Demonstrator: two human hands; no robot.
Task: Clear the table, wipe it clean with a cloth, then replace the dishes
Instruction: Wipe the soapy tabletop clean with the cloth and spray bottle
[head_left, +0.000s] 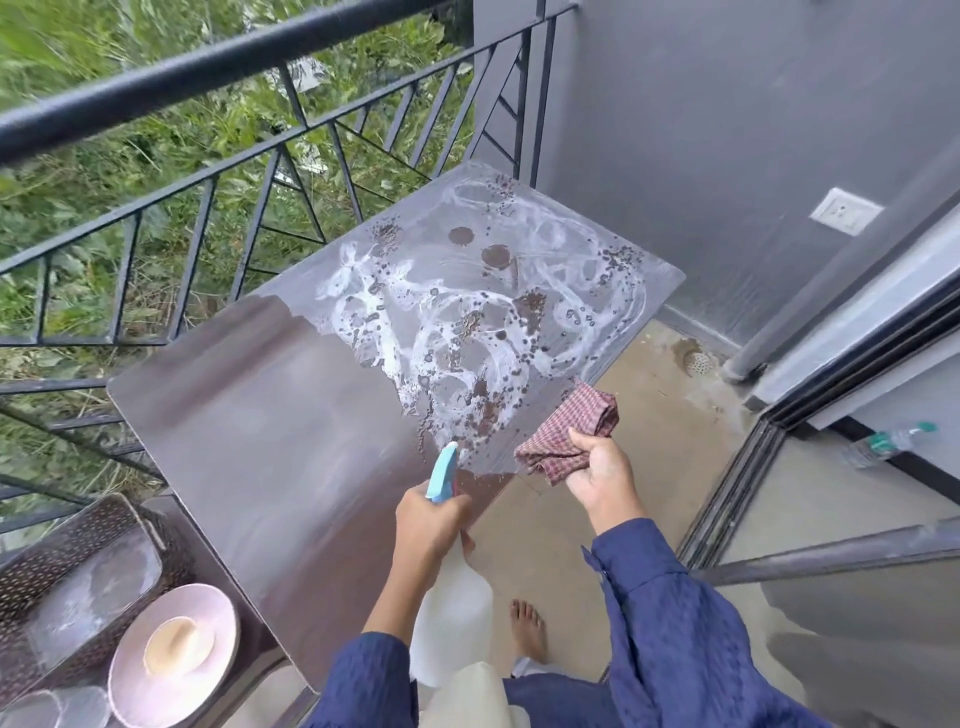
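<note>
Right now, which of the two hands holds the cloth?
The right hand, which grips the crumpled red checked cloth. The left hand holds something else: the spray bottle with the blue nozzle.

Taken from the table's (249, 415) middle, the dry top lies flat and open from 6 to 9 o'clock, while wet foam (467, 322) covers 12 to 3. The railing (208, 78) runs close along the edge from 9 to 12. The wall (727, 130) stands at 1. At 3 to 4, a strip of floor (649, 415) lies between the table and the door frame (831, 374). The basket (62, 551), plate (208, 613) and glasses (52, 712) crowd 7 to 8. The left hand (431, 525) gripping the bottle (452, 623) blocks 6, and the right hand (597, 473) holding the cloth (571, 431) blocks 4.
</note>
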